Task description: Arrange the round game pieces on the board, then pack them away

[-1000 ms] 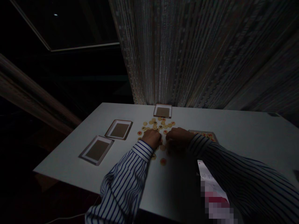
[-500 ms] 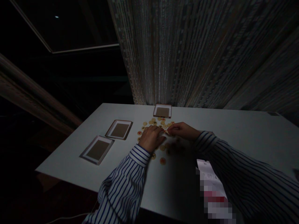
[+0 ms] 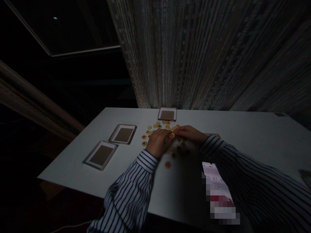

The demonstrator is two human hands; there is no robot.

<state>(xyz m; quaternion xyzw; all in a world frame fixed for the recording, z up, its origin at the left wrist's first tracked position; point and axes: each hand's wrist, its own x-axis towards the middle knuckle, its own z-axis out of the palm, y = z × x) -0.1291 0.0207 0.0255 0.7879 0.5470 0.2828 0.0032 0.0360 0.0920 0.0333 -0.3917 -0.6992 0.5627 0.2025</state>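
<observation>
Several round wooden pieces with red or black marks lie scattered on the white table (image 3: 136,174). My left hand (image 3: 158,141) is over the middle of them, its fingers bent toward my right hand (image 3: 188,132). Between the two hands a red-marked piece (image 3: 172,135) is held up, pinched by the fingertips of both. One red-marked piece (image 3: 167,165) lies apart, nearer the front edge. Shadow darkens the pieces below my right hand, and their marks are hard to read.
Two shallow framed trays (image 3: 123,134) (image 3: 100,155) lie on the left, and another tray (image 3: 167,114) at the back. A lit phone (image 3: 215,178) lies beside my right forearm. Behind the table hangs a striped curtain (image 3: 167,64).
My left hand has shifted slightly up and right, closer to my right hand. The red-marked piece between the hands now shows its face more clearly.
</observation>
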